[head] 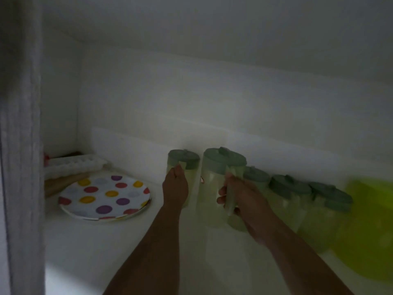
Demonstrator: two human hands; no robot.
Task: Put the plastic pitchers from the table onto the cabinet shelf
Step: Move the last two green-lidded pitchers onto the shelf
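Inside a dim white cabinet, both my arms reach onto the shelf [102, 241]. My left hand [175, 188] grips the handle of a pale green pitcher with a teal lid [184, 159], standing near the back wall. My right hand [238, 196] is closed around the handle of a larger pitcher of the same kind [214, 179], right beside the first. Three more lidded pitchers stand in a row to the right: one [256, 177], another [287, 190], and the last [327, 201], partly hidden by my right arm.
A polka-dot plate [104, 195] lies on the shelf at left. Behind it sit a white ice-cube tray [74, 165] and a wooden item [61, 183]. A bright yellow-green plastic container [370, 226] fills the far right. The cabinet door edge [21, 145] stands at left.
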